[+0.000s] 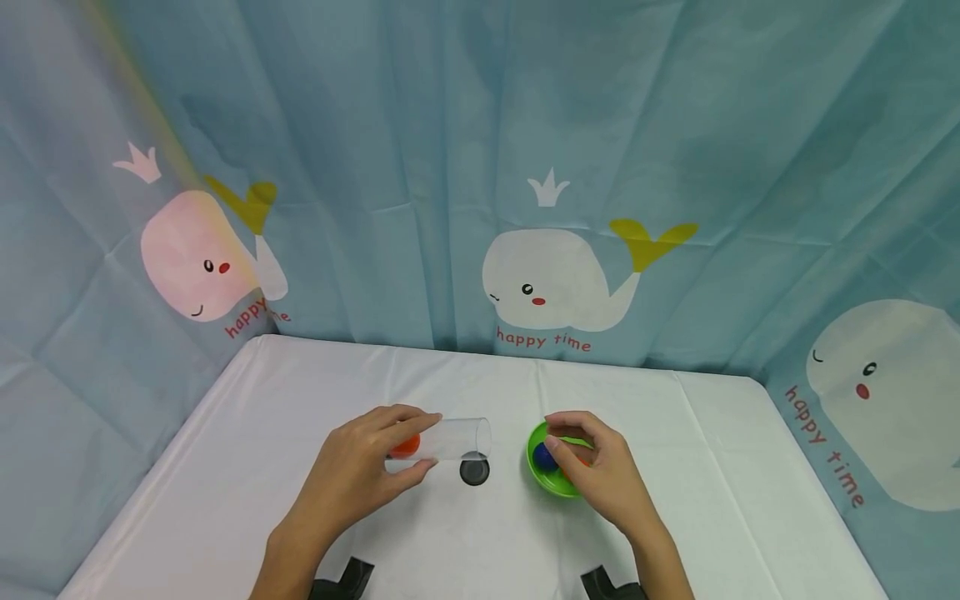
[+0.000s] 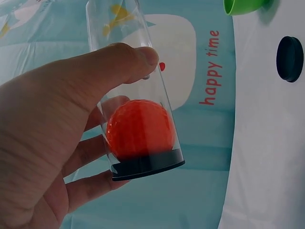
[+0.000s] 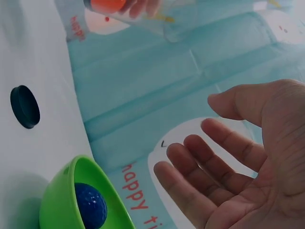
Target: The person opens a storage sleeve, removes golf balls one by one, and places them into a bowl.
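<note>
My left hand [image 1: 367, 462] grips a clear tube [image 1: 459, 438] that lies sideways in the head view. Inside it, against the black end cap [image 2: 148, 164], sits an orange golf ball [image 2: 140, 130]; the tube's other end looks uncovered. Over a green bowl [image 1: 542, 483] hovers my right hand [image 1: 603, 467], its fingers loosely bent and holding nothing in the right wrist view. A blue golf ball [image 3: 90, 206] rests in that bowl. Something orange also shows there in the head view, mostly hidden by the hand. Between the hands is a loose black cap [image 1: 474, 472].
A white cloth [image 1: 420, 533] covers the table. Blue-green curtains [image 1: 375, 167] with printed whales hang behind it and at both sides.
</note>
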